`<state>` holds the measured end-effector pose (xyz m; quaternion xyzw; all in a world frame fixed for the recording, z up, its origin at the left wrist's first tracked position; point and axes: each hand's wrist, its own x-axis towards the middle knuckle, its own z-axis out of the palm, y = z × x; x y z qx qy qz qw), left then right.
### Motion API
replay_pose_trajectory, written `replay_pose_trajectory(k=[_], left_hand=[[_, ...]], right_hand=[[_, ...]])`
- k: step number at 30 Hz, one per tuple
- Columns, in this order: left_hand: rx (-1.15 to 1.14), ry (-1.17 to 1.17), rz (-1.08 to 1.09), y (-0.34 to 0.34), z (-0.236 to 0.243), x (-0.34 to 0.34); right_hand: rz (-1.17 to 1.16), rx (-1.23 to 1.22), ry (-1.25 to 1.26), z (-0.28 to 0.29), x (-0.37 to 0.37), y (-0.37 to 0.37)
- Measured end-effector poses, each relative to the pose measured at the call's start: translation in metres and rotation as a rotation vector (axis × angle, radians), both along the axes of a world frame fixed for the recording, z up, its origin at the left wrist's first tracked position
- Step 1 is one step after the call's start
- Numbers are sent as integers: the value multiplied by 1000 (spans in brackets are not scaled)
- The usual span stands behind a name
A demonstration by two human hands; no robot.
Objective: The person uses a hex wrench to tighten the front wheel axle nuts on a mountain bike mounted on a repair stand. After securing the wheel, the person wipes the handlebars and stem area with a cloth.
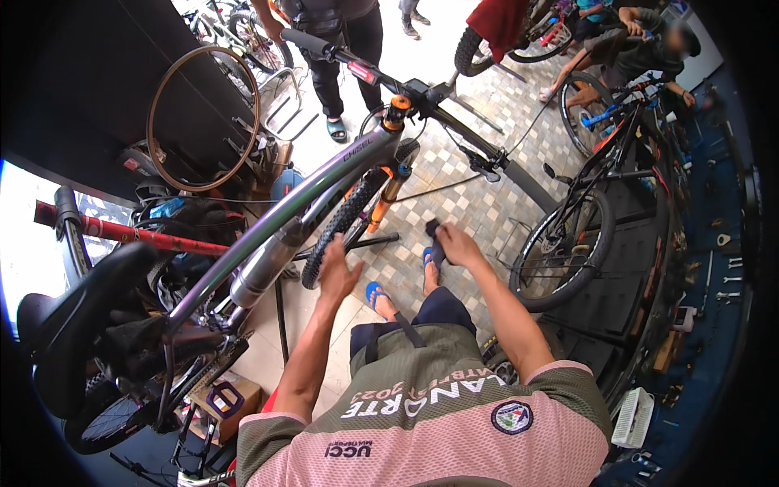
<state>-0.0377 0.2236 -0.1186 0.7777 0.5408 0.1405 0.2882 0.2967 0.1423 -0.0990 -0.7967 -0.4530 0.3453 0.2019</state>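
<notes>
A mountain bike with a shiny purple-green frame [243, 247] stands at my left on a stand, with a black saddle [89, 308], a silver bottle [264, 268] on the frame and an orange front fork [385, 203]. My left hand [339, 272], fingers apart and holding nothing, is just beside the knobby front tire [329, 243]; whether it touches the tire I cannot tell. My right hand [454, 246] grips a dark, soft-looking item, perhaps a cloth [435, 247], over the tiled floor, below the handlebar [519, 178].
A person in dark trousers [349, 40] stands beyond the bike; another [633, 65] crouches by bikes at upper right. A black bike [560, 284] stands at right, beside a tool wall [722, 276]. A loose wheel rim [203, 185] is at upper left, a cardboard box [247, 398] at lower left.
</notes>
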Motion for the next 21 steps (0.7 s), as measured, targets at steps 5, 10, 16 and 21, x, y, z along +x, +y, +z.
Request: replay_pose_trajectory(k=[5, 10, 16, 21], left_hand=[[-270, -415, -263, -53, 23, 50], [-538, -440, -186, -57, 41, 63], [-692, -889, -140, -69, 80, 74], [-990, -950, -30, -81, 103, 76]], right_hand=[[386, 95, -23, 45, -51, -38], [439, 489, -291, 80, -41, -40], [245, 157, 409, 117, -7, -50], [392, 417, 300, 94, 12, -56]])
